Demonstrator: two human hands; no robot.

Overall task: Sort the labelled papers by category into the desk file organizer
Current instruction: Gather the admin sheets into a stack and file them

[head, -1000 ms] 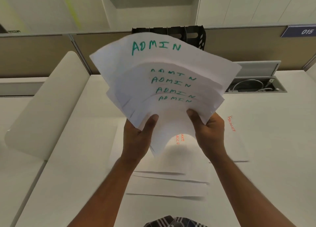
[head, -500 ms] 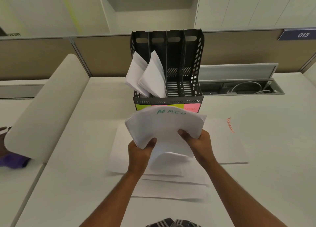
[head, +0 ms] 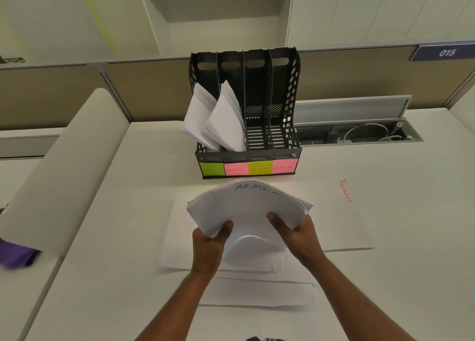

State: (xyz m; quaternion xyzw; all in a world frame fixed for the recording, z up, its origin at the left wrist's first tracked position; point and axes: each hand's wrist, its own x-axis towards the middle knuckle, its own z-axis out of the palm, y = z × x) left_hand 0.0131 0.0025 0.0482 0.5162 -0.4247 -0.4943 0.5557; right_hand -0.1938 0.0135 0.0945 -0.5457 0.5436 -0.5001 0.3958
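Note:
My left hand and my right hand both grip a squared-up stack of ADMIN papers, held low over the desk just in front of the black file organizer. The organizer has four slots with sticky labels: HR, SPORTS, FINANCE, ADMIN. White papers lean in the two left slots; the two right slots hold nothing. More sheets lie on the desk under my hands, one marked FINANCE.
An open cable tray with wires sits right of the organizer. A padded partition slants along the left. A purple object lies at the far left edge. A beige divider wall stands behind the desk.
The fanned ADMIN sheets that were raised in front of the camera have been gathered into one stack and lowered toward the desk, uncovering the organizer.

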